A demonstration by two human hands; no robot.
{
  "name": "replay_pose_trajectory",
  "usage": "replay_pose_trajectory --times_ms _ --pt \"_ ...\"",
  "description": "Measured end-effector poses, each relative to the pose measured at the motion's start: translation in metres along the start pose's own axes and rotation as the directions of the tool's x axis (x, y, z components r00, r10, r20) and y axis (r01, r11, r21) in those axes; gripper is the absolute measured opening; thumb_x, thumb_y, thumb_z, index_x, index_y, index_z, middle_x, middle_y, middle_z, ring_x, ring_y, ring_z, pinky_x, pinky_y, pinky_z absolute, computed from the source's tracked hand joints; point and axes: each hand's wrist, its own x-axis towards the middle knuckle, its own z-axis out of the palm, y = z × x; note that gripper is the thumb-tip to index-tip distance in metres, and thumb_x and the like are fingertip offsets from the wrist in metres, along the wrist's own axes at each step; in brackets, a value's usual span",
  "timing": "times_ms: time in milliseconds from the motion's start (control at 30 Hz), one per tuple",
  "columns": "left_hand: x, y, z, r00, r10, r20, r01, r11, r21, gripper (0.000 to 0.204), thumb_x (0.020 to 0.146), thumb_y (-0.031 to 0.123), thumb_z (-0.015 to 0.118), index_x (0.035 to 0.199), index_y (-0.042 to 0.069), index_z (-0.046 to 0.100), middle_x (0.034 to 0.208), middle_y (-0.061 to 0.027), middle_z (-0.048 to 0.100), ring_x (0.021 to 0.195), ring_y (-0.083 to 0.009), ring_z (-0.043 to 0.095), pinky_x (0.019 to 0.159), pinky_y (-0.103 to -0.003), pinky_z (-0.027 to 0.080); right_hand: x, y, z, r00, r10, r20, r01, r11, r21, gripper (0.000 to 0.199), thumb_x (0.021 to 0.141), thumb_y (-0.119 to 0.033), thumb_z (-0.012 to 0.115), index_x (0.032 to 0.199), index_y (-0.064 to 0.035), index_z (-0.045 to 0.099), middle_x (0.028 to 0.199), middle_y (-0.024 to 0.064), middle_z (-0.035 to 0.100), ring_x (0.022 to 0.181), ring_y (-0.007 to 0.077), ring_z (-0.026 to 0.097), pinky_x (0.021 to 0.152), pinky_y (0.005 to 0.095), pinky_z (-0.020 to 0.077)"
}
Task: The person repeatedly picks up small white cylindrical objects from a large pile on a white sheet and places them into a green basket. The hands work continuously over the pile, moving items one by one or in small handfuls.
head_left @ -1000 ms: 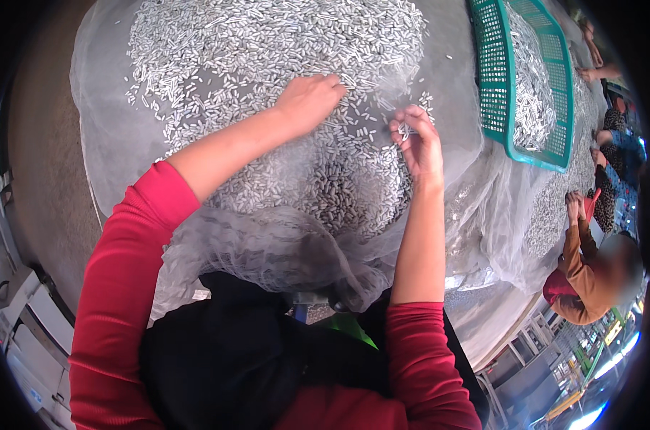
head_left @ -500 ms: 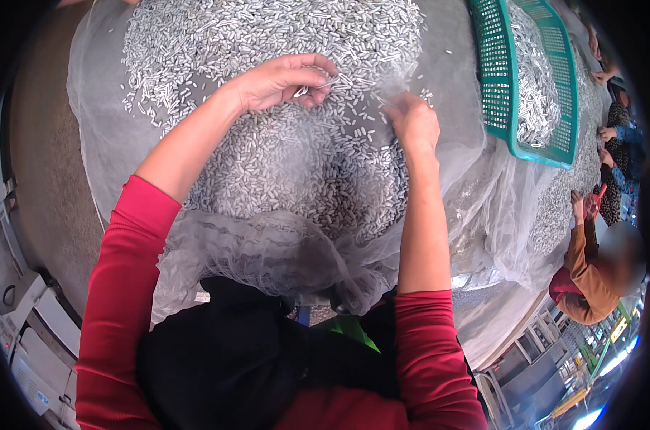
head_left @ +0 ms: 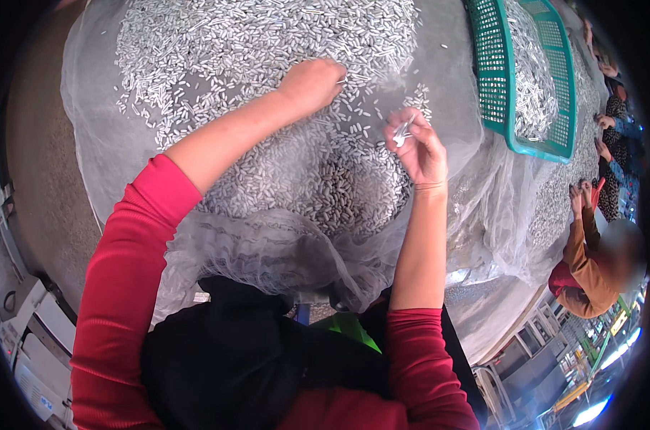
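Observation:
A broad heap of small, silver, rod-like pieces (head_left: 267, 36) with rounded ends covers a table spread with pale mesh cloth (head_left: 454, 86). Over the heap's middle, my left hand (head_left: 312, 84) is palm down with its fingers curled in, and a silver piece shows at the fingertips. To its right, my right hand (head_left: 421, 152) is turned palm up. Its fingers close round a few slender silver pieces (head_left: 403, 131). Nearer to me, a second mound of pieces (head_left: 339, 190) lies in the cloth, blurred in places.
A green plastic basket (head_left: 511, 93) filled with similar silver pieces stands at the right. Bunched mesh (head_left: 267, 244) hangs along the near edge. Beyond the basket, a co-worker in a brown sleeve (head_left: 583, 265) and other people's hands reach over more pieces.
My left hand has moved a little right and rolled palm down. My right hand has drawn slightly nearer and turned palm up, so the pieces in it now show.

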Motion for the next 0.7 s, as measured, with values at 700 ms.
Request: replay_pose_trajectory --times_ms 700 --pt "-0.115 0.003 -0.021 0.995 -0.053 0.088 0.061 0.994 -0.090 0.009 0.082 0.013 0.064 0.090 0.008 0.062 0.082 -0.0092 0.059 0.075 -0.0290 0.061 0.066 -0.039 0.049 0.001 0.035 0.030 0.942 0.119 0.314 -0.150 0.986 0.076 0.025 0.086 -0.017 0.053 0.107 -0.0042 0.056 0.102 0.0096 0.057 0.086 0.0222 0.054 0.066 0.0304 0.0400"
